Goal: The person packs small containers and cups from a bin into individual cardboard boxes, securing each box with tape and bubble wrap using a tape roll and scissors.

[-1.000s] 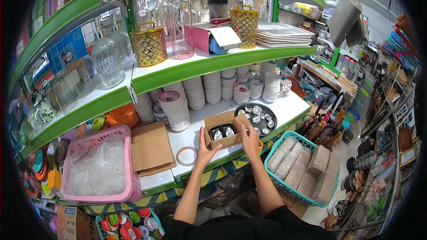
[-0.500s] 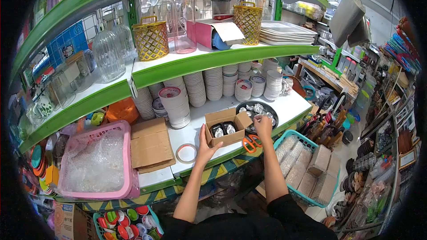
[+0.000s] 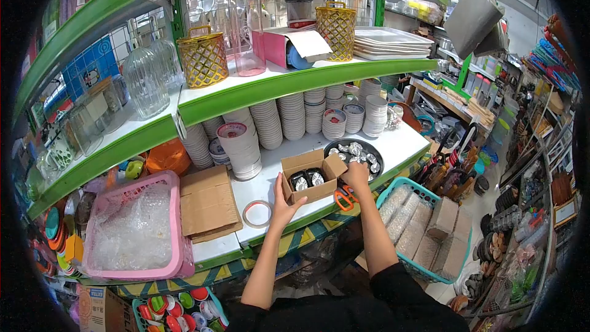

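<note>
My left hand [image 3: 286, 203] rests against the left side of a small open cardboard box [image 3: 312, 192], thumb and fingers apart, along its left and front sides. Inside the box are black items with silvery, shiny tops [image 3: 300, 182]. On the right, my right hand [image 3: 356, 176] is between the box's right flap and a round dark tray [image 3: 380, 158] holding several silvery pieces [image 3: 354, 149]. Its fingertips point down and what they hold, if anything, is hidden. Orange-handled scissors [image 3: 344, 201] lie just below that hand. A roll of tape [image 3: 257, 214] lies left of my left hand.
Flattened cardboard [image 3: 210, 201] and a pink basket of bubble wrap [image 3: 184, 233] are on the left. Stacked white bowls [image 3: 265, 124] line the back under a green-edged shelf [image 3: 276, 90]. A teal basket [image 3: 399, 252] of wrapped packs stands at the right.
My right hand has moved slightly left and down, from over the tray toward the box's right flap. My left hand stays at the box. The view has shifted slightly.
</note>
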### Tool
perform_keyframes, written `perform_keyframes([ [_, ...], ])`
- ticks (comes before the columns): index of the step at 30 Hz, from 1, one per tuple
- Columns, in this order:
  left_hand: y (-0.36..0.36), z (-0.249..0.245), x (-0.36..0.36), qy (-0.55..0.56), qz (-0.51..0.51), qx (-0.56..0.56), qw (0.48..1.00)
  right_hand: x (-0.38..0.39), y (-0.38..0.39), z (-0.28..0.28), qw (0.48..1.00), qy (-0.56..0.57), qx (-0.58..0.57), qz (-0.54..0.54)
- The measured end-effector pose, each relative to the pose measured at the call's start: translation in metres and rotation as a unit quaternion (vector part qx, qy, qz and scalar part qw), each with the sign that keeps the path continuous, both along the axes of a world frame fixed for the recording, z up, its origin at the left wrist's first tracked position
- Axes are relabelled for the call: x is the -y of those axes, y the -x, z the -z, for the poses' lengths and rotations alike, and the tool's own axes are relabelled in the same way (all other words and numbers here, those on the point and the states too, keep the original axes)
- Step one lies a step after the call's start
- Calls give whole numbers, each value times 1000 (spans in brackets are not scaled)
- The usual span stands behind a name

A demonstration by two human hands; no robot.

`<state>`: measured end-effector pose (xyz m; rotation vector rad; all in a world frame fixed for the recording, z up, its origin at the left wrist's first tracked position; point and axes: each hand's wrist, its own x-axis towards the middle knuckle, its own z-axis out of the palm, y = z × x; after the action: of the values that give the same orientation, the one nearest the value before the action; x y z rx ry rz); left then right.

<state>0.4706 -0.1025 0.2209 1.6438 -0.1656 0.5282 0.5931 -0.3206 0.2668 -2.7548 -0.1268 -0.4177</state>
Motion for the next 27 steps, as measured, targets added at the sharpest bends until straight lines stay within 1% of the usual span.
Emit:
perform_keyframes([
  [3, 0, 1, -1, -5, -3, 4, 1000, -1, 3, 1, 1000, 1, 11, 4],
  [5, 0, 2, 0, -7, -4, 8, 1000, -1, 1, 5, 998, -53, 31, 18],
  [6, 0, 2, 0, -8, -5, 13, 1000, 1, 1, 5, 998, -52, 31, 17],
  [8, -1, 2, -1, -3, -3, 11, 1000, 4, 1, 5, 994, -101, 45, 12],
  [9, -1, 3, -1, 1, 2, 9, 1000, 6, -3, 6, 994, -101, 46, 11],
  [11, -3, 6, -1, 5, 2, 11, 1000, 10, -11, 9, 978, -192, 66, 43],
  [12, -4, 8, -2, 8, 4, 11, 1000, 9, 2, -8, 971, -216, 86, 45],
  [13, -3, 6, -2, 8, 2, 11, 1000, 10, 7, -19, 971, -216, 86, 44],
  [15, -2, 4, -1, -5, -3, 6, 1000, 9, 11, -32, 942, -295, 150, 44],
  [16, -1, 3, -1, -5, -5, 6, 1000, 9, 9, -34, 927, -312, 205, 18],
  [17, 0, 2, -1, -3, -3, 7, 1000, 6, 7, -36, 927, -313, 205, 17],
  [19, 0, 1, 0, -1, -1, 9, 1000, -5, 16, -52, 894, -357, 272, 13],
  [20, 1, 0, 0, 4, 1, 10, 1000, -12, 22, -59, 890, -358, 281, -5],
  [21, 1, 0, 0, 10, 4, 10, 1000, -19, 27, -63, 890, -358, 280, -6],
  [23, 0, 0, 1, 1, -4, 12, 1000, -33, 36, -67, 911, -350, 199, -89],
  [24, 0, 0, 0, -9, -11, 14, 1000, -43, 42, -67, 911, -350, 199, -90],
  [26, 0, 1, 0, -7, -9, 14, 1000, -59, 53, -63, 934, -317, 109, -120],
  [27, 0, 0, 0, -5, -7, 15, 1000, -66, 57, -63, 946, -262, 120, -147],
])
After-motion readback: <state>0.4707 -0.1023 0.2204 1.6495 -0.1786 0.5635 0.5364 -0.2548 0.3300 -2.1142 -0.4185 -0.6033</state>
